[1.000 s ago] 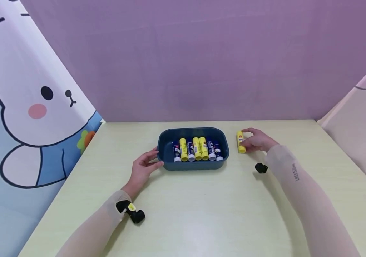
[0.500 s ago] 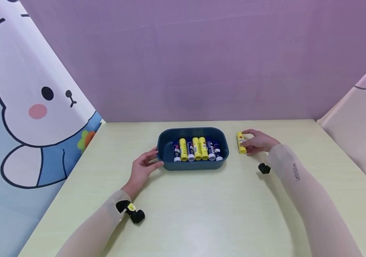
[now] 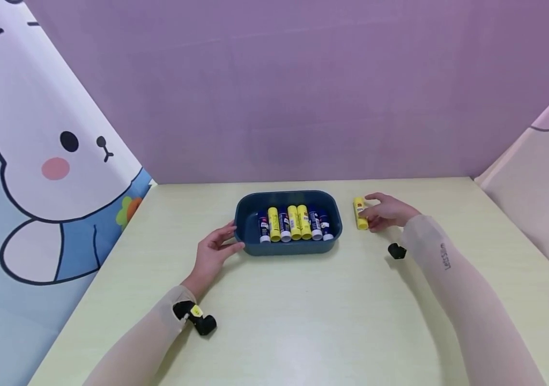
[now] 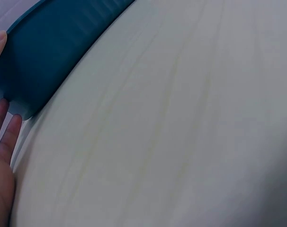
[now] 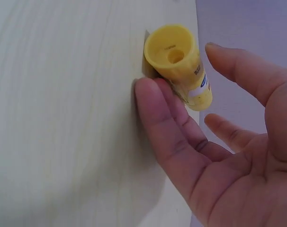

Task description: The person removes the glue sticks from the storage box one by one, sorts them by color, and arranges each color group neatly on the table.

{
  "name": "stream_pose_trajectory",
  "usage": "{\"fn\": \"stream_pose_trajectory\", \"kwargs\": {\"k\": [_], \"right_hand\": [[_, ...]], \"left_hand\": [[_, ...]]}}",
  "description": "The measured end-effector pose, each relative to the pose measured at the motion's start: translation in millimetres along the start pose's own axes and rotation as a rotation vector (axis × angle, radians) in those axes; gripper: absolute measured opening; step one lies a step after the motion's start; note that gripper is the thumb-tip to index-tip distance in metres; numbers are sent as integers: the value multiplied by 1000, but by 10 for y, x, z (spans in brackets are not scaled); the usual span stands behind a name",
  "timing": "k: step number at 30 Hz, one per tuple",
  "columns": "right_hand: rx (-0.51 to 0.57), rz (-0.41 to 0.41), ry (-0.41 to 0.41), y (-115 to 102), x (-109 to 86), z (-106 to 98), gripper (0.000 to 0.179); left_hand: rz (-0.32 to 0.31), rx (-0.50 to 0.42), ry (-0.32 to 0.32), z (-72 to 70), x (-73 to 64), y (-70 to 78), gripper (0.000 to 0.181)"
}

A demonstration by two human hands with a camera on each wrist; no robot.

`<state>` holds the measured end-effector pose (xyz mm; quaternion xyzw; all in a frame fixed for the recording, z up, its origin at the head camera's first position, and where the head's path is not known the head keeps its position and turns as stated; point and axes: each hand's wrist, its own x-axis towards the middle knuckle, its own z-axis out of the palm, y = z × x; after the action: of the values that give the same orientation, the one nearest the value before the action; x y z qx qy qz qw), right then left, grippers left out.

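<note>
A yellow glue stick (image 3: 360, 213) lies on the table right of the tray, its hollow base facing the camera in the right wrist view. My right hand (image 3: 386, 211) is beside it with loosely bent fingers. In the right wrist view, fingertips (image 5: 153, 97) rest on the table right at the stick's side, while another finger stands apart from it across a gap. At the tray's left end, my left hand (image 3: 214, 256) touches the dark blue tray (image 3: 289, 249) with extended fingers and a thumb at the near corner. Several yellow and blue glue sticks lie side by side inside the tray.
The pale wood table (image 3: 303, 311) ends at a purple backdrop (image 3: 303, 96) just behind the tray. A cloth printed with a cartoon figure (image 3: 38, 214) hangs along the left side. Small black cameras sit at both wrists.
The right hand has shifted very slightly to the right, beside the glue stick. The left hand and the tray hold their places.
</note>
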<state>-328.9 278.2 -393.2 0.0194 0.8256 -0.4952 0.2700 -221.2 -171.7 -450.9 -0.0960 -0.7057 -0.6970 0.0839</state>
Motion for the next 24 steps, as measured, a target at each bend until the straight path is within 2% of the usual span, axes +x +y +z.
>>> {"fn": "stream_pose_trajectory", "kwargs": {"k": [12,24], "right_hand": [[-45,-11,11,-54,-16,-14,84],[-40,-129,47,-274,-105,-84,75]], "left_hand": [[-27,-5,4,-22,-4,-3,43],[-3,9,-12,-30,13,-23,43]]}}
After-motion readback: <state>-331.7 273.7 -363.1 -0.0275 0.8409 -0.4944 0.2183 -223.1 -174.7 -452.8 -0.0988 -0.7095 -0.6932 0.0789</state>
